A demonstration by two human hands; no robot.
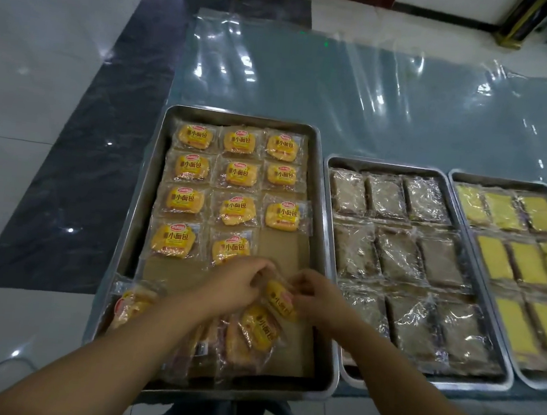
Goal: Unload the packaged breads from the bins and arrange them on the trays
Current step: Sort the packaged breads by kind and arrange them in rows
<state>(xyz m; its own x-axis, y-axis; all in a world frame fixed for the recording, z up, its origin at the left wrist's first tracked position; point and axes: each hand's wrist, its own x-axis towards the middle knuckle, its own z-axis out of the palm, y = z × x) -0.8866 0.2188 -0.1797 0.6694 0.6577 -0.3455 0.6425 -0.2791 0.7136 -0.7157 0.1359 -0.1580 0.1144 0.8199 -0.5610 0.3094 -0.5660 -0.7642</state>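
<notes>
Gripping packet (280, 300) — edges hidden.

We look down on three metal trays side by side on a plastic-covered tabletop (374, 93). In the left tray (240, 116), orange bread packets (240, 173) lie in neat rows of three, with a loose pile (254, 333) at the near end. Our left hand (239, 282) and right hand (315, 297) together pinch one packet (280, 299) above that pile. The middle tray (385, 164) holds brown packets (397, 251), the right tray (499, 179) yellow ones (525, 262).
</notes>
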